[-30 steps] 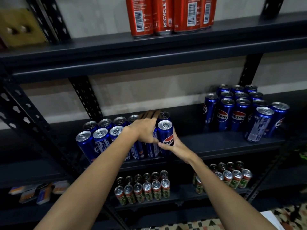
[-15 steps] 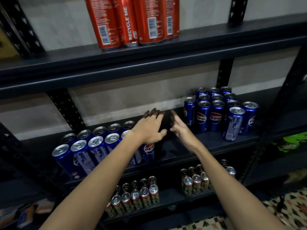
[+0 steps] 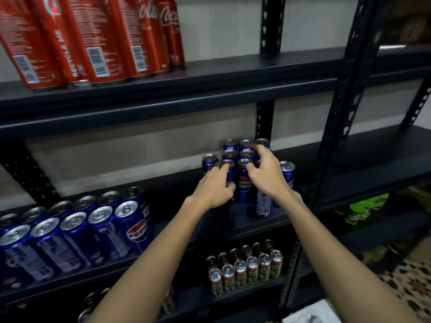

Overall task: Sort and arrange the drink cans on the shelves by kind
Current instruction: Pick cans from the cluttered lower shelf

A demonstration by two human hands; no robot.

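The left hand (image 3: pixel 215 188) is curling round the front can on the near left of the right-hand cluster of blue Pepsi cans (image 3: pixel 245 180), thumb on the near side and fingers over its rim. The right hand (image 3: pixel 268 174) is arching over the same cluster with fingers spread and bent, fingertips resting on the can tops; whether it is actually gripping a can I cannot tell. This cluster is standing upright on the middle shelf (image 3: pixel 349 173), near the far wall and just left of a black perforated upright post (image 3: pixel 345 127). 1 can with its label side turned outward is standing at the near right of the cluster, partly hidden by the right wrist.

Further left on the same shelf, well apart from the cluster, a second block of blue Pepsi cans (image 3: pixel 77 234) is sitting in 2 rows. On the top shelf (image 3: pixel 210 89), at the left, tall red Coca-Cola cans (image 3: pixel 98 38) are standing side by side. On the lower shelf, below the hands, small green-and-red cans (image 3: pixel 247 269) are lining up in 2 rows. A patterned floor (image 3: pixel 410 283) is showing at the near right.
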